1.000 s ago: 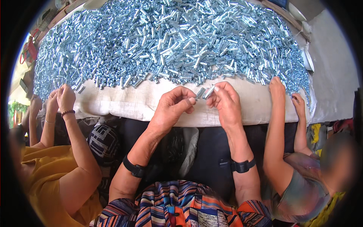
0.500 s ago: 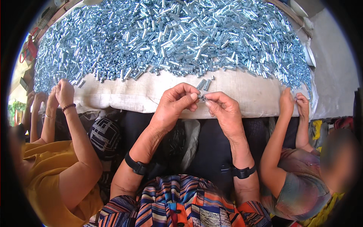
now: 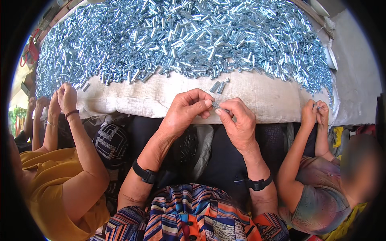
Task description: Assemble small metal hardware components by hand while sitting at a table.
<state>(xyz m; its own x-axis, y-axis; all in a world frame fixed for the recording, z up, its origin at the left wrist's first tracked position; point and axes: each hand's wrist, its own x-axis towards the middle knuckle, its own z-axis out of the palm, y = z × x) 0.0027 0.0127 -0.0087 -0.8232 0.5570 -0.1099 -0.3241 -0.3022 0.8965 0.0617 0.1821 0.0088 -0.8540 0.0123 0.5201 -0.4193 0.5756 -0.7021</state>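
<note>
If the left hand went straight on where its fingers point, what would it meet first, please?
The right hand, apparently, with a small metal piece in between, though depth is hard to judge.

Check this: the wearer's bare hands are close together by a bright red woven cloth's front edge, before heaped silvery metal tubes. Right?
The woven cloth is cream, not bright red, as the head view shows; the left hand, right hand and heaped metal tubes are described correctly.
</note>
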